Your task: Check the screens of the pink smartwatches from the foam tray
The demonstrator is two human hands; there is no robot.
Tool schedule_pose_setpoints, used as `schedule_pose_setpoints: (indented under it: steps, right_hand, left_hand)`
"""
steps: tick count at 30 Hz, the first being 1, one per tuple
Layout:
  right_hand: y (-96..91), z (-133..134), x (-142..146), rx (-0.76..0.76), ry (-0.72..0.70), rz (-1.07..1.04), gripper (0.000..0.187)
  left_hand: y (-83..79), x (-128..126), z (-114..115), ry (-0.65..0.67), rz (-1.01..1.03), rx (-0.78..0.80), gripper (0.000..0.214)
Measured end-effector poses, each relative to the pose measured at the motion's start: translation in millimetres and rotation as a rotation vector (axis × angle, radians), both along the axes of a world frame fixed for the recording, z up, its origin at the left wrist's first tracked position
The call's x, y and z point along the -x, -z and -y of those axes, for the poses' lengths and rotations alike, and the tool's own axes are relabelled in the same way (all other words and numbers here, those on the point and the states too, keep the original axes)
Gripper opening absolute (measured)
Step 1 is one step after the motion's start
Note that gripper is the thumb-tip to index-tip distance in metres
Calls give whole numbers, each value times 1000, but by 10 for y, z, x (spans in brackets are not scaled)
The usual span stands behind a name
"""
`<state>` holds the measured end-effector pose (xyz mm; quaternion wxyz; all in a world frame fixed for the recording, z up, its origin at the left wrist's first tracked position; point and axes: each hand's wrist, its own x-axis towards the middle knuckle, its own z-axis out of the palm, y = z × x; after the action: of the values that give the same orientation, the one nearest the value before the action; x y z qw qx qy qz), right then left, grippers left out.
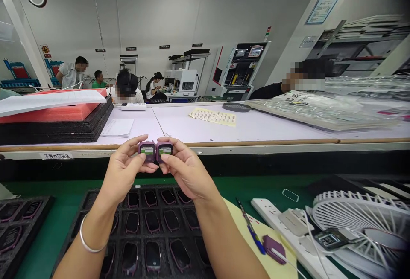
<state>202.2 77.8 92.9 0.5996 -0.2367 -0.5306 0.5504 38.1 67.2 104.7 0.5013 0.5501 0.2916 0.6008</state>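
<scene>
The small print on both green screens was too fine to read. The left hand (pixel 123 172) pinched one purple device (pixel 147 150), the right hand (pixel 185 170) the other purple device (pixel 164 148), edges touching, raised above the black tray (pixel 96 210) near the green surface's (pixel 54 232) front edge.

Electronics factory floor; long workbenches (pixel 243 127); parts trays (pixel 153 228); seated workers (pixel 126 89); machines (pixel 240 68)
</scene>
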Motion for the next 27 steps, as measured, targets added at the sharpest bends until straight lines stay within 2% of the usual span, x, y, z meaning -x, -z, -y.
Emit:
schedule_pose_setpoints:
  steps: [12,18,23,27]
  right_hand:
    - [2,6,5,-14,-30,15,41]
    - [13,-34,10,-16,-50,-39,33]
    - [-22,-115,32,-36,-41,-96,31]
    - [-115,-250,68,-113,-25,-106,32]
  left_hand:
    - [-41,40,21,29,49,46,48]
    - [-50,58,-1,39,92,17,51]
    - [-63,99,-68,53,104,12,59]
    - [-152,106,-167,39,97,-45,62]
